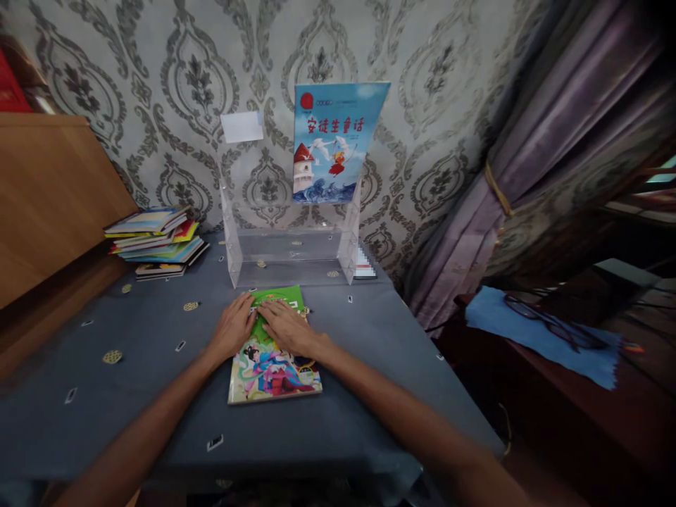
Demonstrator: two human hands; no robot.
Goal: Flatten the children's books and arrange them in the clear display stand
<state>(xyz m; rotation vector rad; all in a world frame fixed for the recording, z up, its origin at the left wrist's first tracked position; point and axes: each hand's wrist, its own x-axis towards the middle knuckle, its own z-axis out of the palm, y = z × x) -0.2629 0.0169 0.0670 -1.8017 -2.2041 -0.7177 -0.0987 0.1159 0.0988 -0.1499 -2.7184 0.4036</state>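
Observation:
A green picture book (279,370) with a colourful figure in blue and red on its cover lies flat on the table. Across its upper left edge rests my left hand (235,325), fingers stretched out. My right hand (285,327) lies flat over the upper middle of the cover, its fingertips close to the left hand. Just behind the book stands a clear acrylic stand (288,246). On the stand's upper right, a blue storybook (332,151) with red Chinese characters is propped upright.
A stack of several books (155,236) sits at the back left beside a wooden cabinet (58,204). A white label (242,127) is at the stand's upper left. Glasses (554,324) lie on a blue cloth (491,310) at the right, below a purple curtain (475,190).

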